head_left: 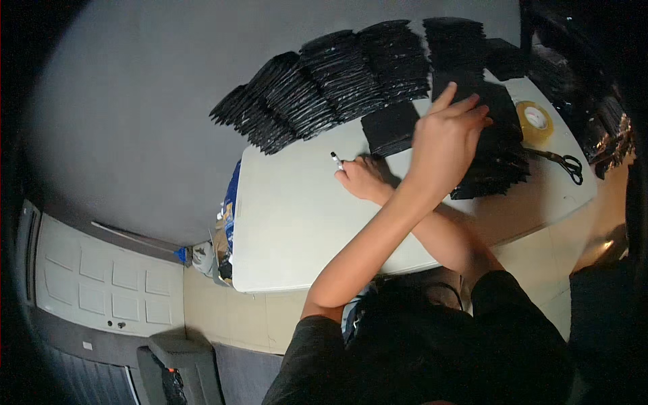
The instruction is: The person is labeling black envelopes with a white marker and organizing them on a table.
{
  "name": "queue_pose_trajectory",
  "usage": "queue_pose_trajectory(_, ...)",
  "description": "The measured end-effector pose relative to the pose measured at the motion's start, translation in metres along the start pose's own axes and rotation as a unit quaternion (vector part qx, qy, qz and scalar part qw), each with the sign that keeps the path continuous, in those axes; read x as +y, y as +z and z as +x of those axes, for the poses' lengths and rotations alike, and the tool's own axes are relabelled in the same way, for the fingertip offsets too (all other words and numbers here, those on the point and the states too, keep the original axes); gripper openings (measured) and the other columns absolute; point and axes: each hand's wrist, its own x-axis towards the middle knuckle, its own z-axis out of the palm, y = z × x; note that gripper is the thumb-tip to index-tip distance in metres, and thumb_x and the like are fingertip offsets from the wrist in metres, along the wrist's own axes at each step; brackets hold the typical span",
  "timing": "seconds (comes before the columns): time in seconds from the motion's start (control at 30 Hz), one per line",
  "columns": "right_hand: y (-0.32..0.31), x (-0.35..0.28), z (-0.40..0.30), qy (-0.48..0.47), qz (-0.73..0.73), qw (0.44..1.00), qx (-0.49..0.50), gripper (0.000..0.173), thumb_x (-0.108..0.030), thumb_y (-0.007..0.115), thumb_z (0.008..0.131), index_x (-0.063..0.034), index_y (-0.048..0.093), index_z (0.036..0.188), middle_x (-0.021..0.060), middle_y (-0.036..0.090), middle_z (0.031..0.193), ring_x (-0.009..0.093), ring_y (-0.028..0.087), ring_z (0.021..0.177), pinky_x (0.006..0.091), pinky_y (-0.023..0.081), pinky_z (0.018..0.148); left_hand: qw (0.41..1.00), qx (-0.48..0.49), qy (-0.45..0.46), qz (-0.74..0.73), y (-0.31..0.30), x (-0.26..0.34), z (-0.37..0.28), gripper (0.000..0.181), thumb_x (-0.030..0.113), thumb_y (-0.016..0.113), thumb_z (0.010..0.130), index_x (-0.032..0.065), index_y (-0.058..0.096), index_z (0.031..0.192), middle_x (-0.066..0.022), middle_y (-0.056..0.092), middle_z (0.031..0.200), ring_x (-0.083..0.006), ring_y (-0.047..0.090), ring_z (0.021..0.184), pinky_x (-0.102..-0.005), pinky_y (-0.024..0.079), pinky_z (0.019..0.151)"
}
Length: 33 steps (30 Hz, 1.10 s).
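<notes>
My forearms cross over a white table (283, 217), the left one on top. My left hand (452, 119) is over a dark stack of flat black packets (501, 111) at the right, fingers apart, with nothing visible in it; whether it touches them is unclear. My right hand (362, 177) rests near the table's middle, with a white marker (336, 161) between thumb and fingers, its black end pointing away. Just beyond that hand lies a smaller stack of flat black pieces (391, 129). Overlapping rows of glossy black packets (344, 76) line the far side.
A roll of clear tape (535, 117) and black-handled scissors (569, 166) lie at the table's right. More dark, shiny packets (605, 121) are beyond the right edge. Bags and a box (220, 243) stand against the left edge. A white door (109, 278) is farther left.
</notes>
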Motion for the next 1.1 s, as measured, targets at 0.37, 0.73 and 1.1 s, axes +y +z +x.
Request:
queue_pose_trajectory(0.37, 0.022, 0.003, -0.006, -0.078, -0.056, 0.995, -0.025, 0.037, -0.032, 0.055, 0.098, 0.001, 0.07, 0.101, 0.0268, 0.071, 0.1, 0.048, 0.068, 0.097, 0.0571, 0.053, 0.084, 0.998, 0.009, -0.042, 0.044, -0.014, 0.02, -0.032, 0.03, 0.027, 0.068, 0.098, 0.002, 0.078, 0.113, -0.0203, 0.073, 0.125, -0.0447, 0.063, 0.128, -0.0535, 0.05, 0.108)
queue_pose_trajectory(0.73, 0.006, -0.061, -0.041, -0.171, 0.022, 0.953, -0.249, 0.033, -0.029, 0.057, 0.092, 0.0013, 0.07, 0.096, 0.0269, 0.072, 0.103, 0.05, 0.067, 0.099, 0.0603, 0.05, 0.093, 0.876, -0.176, -0.427, 0.136, -0.19, -0.094, -0.131, 0.066, 0.057, 0.053, 0.105, -0.0029, 0.08, 0.106, -0.0264, 0.076, 0.09, -0.0332, 0.076, 0.084, -0.041, 0.058, 0.084)
queue_pose_trajectory(1.1, 0.051, -0.04, -0.041, -0.284, 0.143, 0.948, -0.007, 0.035, -0.016, 0.069, 0.091, 0.0015, 0.065, 0.121, 0.0219, 0.069, 0.12, 0.042, 0.062, 0.115, 0.0519, 0.047, 0.101, 0.822, -0.243, -0.447, 0.256, -0.164, -0.098, -0.131, 0.084, 0.069, 0.031, 0.107, 0.0069, 0.084, 0.084, -0.0262, 0.075, 0.085, -0.0469, 0.071, 0.094, -0.0521, 0.055, 0.095)
